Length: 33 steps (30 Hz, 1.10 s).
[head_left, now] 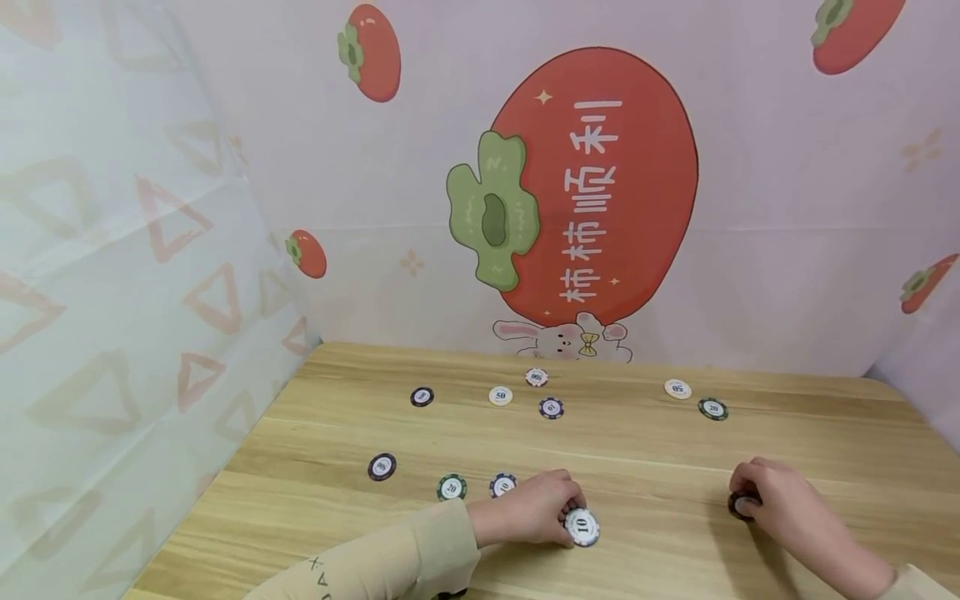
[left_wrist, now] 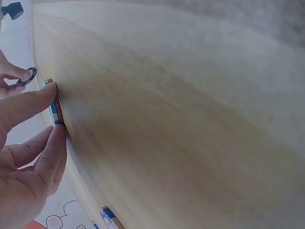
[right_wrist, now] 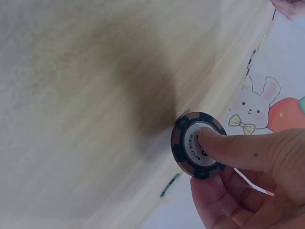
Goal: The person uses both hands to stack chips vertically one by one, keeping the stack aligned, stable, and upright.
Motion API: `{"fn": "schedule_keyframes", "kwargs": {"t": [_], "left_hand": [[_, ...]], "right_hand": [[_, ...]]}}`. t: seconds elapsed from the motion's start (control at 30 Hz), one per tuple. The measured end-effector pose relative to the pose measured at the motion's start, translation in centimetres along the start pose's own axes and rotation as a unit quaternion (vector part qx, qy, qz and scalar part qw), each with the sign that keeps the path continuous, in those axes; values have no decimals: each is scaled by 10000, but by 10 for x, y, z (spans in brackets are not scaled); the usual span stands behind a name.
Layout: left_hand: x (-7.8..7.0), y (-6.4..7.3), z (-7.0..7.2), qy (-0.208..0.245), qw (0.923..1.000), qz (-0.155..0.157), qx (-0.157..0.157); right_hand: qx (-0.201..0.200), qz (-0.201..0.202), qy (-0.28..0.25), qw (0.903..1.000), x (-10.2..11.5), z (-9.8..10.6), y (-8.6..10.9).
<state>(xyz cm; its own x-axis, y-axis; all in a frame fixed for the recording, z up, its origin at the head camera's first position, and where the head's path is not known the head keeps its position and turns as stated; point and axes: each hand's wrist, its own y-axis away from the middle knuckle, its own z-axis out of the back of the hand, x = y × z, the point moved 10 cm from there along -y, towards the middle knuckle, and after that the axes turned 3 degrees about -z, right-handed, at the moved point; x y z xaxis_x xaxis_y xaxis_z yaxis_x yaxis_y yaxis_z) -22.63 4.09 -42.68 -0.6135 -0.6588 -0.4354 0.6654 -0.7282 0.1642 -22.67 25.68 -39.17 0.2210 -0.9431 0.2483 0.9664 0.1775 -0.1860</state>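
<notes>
My left hand (head_left: 531, 506) pinches a white-and-blue poker chip marked 10 (head_left: 582, 527) between thumb and fingertips, close over the wooden table. In the left wrist view that blue-edged chip (left_wrist: 55, 107) shows nearly edge-on. My right hand (head_left: 795, 508) holds a black-and-brown poker chip (right_wrist: 193, 148), its thumb lying across the white centre and hiding most of the number. Just left of my left hand, partly covered by it, lies a blue 10 chip (head_left: 502, 485). Beside that one is a green 20 chip (head_left: 452, 487).
Further chips lie flat: a dark one (head_left: 382, 467) at left, another dark one (head_left: 422, 397), a cream 50 (head_left: 500, 396), a 500 (head_left: 536, 377) and a blue 10 (head_left: 551, 407) behind. At back right are a cream 50 (head_left: 678, 389) and a green 20 (head_left: 713, 408). A printed curtain (head_left: 375, 283) borders the table (head_left: 637, 450).
</notes>
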Motion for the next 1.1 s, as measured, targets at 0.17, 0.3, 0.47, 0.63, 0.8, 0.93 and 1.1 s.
{"fn": "schedule_keyframes", "kwargs": {"t": [0.17,0.3,0.47,0.63,0.8,0.93,1.1], "left_hand": [[0,0,0,3,10000,-17,-1],[0,0,0,21,10000,-6,-11],[0,1,-1,40,10000,16,0],[-1,0,0,-45,10000,-12,0],[-1,0,0,-39,10000,-10,7],[0,0,-1,7,10000,7,31],[0,0,-1,89,9999,34,61]], "right_hand": [[-153,138,85,9998,9,6,3],[-138,107,144,9997,15,7,4],[-125,169,202,9996,23,5,5],[-227,351,66,9991,34,6,9],[-305,565,-167,9978,45,8,10],[-412,937,-296,9943,55,9,11],[-626,1400,-478,9870,70,13,15]]}}
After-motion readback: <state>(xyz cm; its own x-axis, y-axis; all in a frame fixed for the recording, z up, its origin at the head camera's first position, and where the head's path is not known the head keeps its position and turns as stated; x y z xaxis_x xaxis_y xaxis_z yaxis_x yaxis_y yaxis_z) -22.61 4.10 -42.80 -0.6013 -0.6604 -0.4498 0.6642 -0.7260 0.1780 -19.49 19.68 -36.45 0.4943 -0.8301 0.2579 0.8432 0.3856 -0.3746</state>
